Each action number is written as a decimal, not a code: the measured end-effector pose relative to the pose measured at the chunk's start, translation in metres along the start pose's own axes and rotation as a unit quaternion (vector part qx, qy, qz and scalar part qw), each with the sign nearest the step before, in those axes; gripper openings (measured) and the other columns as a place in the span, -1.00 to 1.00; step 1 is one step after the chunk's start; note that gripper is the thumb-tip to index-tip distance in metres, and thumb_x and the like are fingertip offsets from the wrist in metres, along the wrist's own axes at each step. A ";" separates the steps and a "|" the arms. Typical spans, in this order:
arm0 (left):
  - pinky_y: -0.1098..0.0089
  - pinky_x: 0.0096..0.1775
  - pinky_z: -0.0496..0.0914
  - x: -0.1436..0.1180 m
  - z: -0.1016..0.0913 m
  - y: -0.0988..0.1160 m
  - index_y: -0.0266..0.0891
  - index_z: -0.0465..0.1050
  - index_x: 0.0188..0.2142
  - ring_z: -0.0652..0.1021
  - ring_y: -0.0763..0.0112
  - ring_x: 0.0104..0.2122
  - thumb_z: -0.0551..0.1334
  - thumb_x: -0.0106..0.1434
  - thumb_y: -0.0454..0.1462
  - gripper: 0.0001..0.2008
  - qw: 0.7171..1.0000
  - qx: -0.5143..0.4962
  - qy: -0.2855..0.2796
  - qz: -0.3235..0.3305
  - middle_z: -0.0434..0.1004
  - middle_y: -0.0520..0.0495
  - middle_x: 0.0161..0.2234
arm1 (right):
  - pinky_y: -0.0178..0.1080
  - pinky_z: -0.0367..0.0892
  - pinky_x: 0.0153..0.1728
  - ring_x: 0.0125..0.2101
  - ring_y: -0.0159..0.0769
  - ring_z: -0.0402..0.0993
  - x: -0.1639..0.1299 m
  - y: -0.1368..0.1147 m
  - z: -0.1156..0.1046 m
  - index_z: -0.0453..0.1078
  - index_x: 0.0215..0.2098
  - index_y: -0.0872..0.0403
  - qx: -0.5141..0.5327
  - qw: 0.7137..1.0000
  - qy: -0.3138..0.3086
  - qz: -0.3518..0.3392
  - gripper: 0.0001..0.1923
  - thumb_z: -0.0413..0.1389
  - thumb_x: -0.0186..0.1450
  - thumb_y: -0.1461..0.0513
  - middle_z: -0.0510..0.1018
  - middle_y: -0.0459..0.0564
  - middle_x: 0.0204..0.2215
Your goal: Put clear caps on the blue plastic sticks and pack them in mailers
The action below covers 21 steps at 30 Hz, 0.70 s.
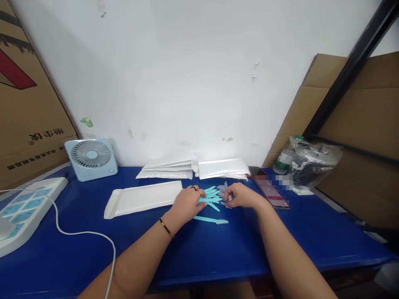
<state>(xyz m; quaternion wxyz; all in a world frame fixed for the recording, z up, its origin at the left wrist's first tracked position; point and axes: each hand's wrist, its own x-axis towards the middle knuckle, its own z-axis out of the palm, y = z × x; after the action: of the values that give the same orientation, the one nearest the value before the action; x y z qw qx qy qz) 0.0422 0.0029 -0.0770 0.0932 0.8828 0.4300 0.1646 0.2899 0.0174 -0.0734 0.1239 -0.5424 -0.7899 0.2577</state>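
Our left hand [187, 203] gripped a fan of teal razors [210, 196], our right hand [240, 196] pinched grey ones [223, 191]; one teal razor [210, 220] lay unsorted on the worktop [202, 253].

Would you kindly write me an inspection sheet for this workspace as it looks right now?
Surface: blue table, bare at the front.
Job's things: small turquoise plastic sticks bunched between both hands; one more lies apart in front; flat white padded envelope beside them.
Clutter: stacked white envelopes, smartphone, clear plastic bag of dark items, small green-capped bottle.
Hands: left hand rests on the sticks; right hand closed on small greyish pieces.
Cables: white cable crosses the table's left.
Surroundings: pale blue desk fan, white power strip, cardboard boxes, white wall.
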 end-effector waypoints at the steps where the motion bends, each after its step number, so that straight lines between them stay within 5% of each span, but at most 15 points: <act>1: 0.33 -0.21 0.28 0.002 0.001 -0.003 -0.16 0.44 -0.19 0.44 0.25 -0.20 0.19 0.20 -0.18 -0.80 1.000 0.015 0.006 -0.007 0.44 -0.08 -0.22 | -0.38 0.13 -0.60 -0.58 -0.36 0.36 0.001 -0.001 0.002 0.51 -0.52 0.09 -0.018 1.000 0.001 0.002 -0.87 0.25 -0.10 0.24 0.48 -0.11 -0.62; 12: 0.34 -0.23 0.26 0.007 -0.003 -0.013 -0.20 0.42 -0.34 0.45 0.27 -0.25 0.17 0.20 -0.25 -0.91 0.999 0.020 -0.012 -0.041 0.51 -0.05 -0.33 | -0.38 0.20 -0.55 -0.58 -0.38 0.37 -0.005 -0.006 -0.002 0.43 -0.42 0.12 0.073 0.997 -0.023 -0.020 -0.85 0.07 0.01 0.34 0.48 -0.09 -0.59; 21: 0.34 -0.23 0.27 0.007 -0.011 -0.013 -0.20 0.42 -0.32 0.47 0.27 -0.23 0.16 0.20 -0.23 -0.89 0.998 0.014 0.006 -0.056 0.52 -0.05 -0.30 | -0.37 0.23 -0.49 -0.52 -0.39 0.35 -0.002 -0.015 0.000 0.45 -0.40 0.11 0.067 0.993 0.056 -0.078 -0.87 0.06 0.10 0.29 0.48 -0.08 -0.54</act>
<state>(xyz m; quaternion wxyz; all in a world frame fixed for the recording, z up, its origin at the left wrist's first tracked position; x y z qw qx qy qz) 0.0321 0.0169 -0.0691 0.0869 0.8574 0.4820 0.1584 0.2787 0.0112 -0.0647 0.2239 -0.4836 -0.8025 0.2683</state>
